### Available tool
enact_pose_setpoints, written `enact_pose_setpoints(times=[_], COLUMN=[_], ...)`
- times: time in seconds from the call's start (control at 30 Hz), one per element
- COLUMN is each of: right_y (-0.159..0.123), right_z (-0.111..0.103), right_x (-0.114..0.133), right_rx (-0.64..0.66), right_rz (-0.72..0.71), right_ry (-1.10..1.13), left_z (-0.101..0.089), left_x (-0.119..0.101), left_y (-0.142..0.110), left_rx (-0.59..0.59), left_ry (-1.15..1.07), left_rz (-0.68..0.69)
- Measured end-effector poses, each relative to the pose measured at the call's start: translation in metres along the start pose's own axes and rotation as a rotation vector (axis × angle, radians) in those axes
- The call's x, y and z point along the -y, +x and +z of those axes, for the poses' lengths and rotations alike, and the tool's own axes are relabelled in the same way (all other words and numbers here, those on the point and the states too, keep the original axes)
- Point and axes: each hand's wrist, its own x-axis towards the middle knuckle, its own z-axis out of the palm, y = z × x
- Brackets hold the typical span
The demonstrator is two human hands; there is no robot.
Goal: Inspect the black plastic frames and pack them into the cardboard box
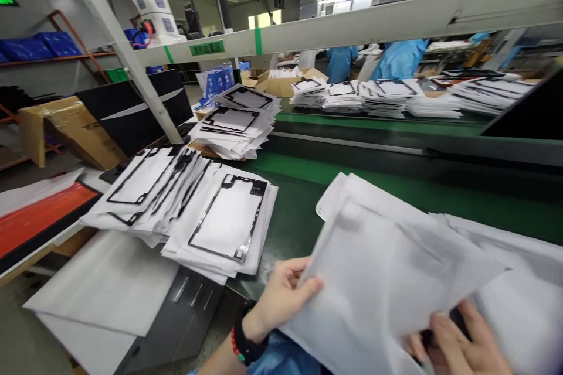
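A white translucent foam pouch [373, 263] is held up, tilted, over the workbench. My left hand [288, 293] grips its left edge, thumb on the near face and fingers behind. At the pouch's lower right edge is my right hand [461, 340], fingers bent and pinching there; it is partly blurred, and a dark patch shows between its fingers. Behind the held pouch lies another white sheet or pouch [338, 193]. More white pouches [523, 287] lie at the right, beside my right hand. To the left, a stack of white pouches [229, 217] bears a thin black rectangular frame on top.
Further stacks of pouches and black frames [145, 181] stand left and behind [233, 123]. A green conveyor belt [308, 164] runs across, with more stacks [391, 94] beyond. A metal rail [334, 35] crosses above. Co-workers in blue sleeves [400, 58] are opposite.
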Motion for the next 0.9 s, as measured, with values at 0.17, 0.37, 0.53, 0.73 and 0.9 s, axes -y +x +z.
enact_pose_setpoints(times=[0.17, 0.37, 0.53, 0.73, 0.9], right_y=[-0.007, -0.018, -0.031, -0.039, -0.041], right_z=[0.009, 0.0, -0.007, -0.006, 0.006], right_x=[0.018, 0.043, 0.042, 0.036, 0.027], right_rx=[-0.003, -0.176, -0.21, -0.175, -0.121], right_rz=[-0.015, -0.182, -0.269, -0.414, -0.582], right_ry=[0.193, 0.19, 0.228, 0.262, 0.225], left_z=[-0.06, -0.179, -0.21, -0.141, -0.013], left_x=[-0.01, -0.037, -0.043, -0.04, -0.058], left_y=[-0.014, -0.005, 0.005, 0.005, -0.007], left_rx=[-0.366, -1.001, -1.0, -1.012, -0.177], left_ry=[0.191, 0.566, 0.928, 1.25, 0.341], left_rz=[-0.063, -0.091, -0.121, 0.455, 0.604])
